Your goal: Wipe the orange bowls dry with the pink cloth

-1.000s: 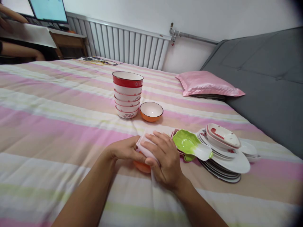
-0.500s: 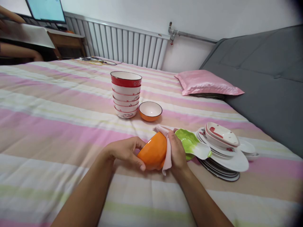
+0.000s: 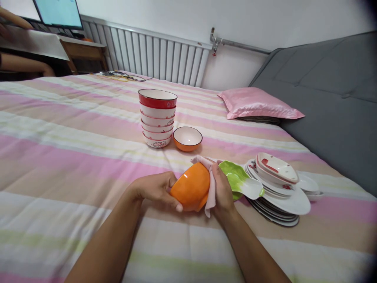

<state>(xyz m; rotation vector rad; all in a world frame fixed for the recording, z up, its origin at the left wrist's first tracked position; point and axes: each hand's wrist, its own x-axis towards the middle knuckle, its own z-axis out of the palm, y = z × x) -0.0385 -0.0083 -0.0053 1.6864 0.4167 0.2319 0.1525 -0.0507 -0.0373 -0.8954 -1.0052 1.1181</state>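
Observation:
An orange bowl is tilted on its side between my two hands, its outer wall facing me. My left hand grips its left rim, thumb on the outside. A pale pink cloth is pressed against the bowl's right side by my right hand, whose fingertips are partly hidden behind bowl and cloth. Beyond them, a second orange bowl with a white inside stands upright beside a tall stack of white and red bowls. Just right of my right hand lie green leaf-shaped dishes.
Stacked plates with small square bowls on top stand at the right on the striped bedspread. A pink pillow lies by the grey headboard. Cables lie at the far edge; a person sits at a desk, far left.
The orange bowl between my hands has turned and risen slightly. My right hand and the cloth have shifted a little along its side.

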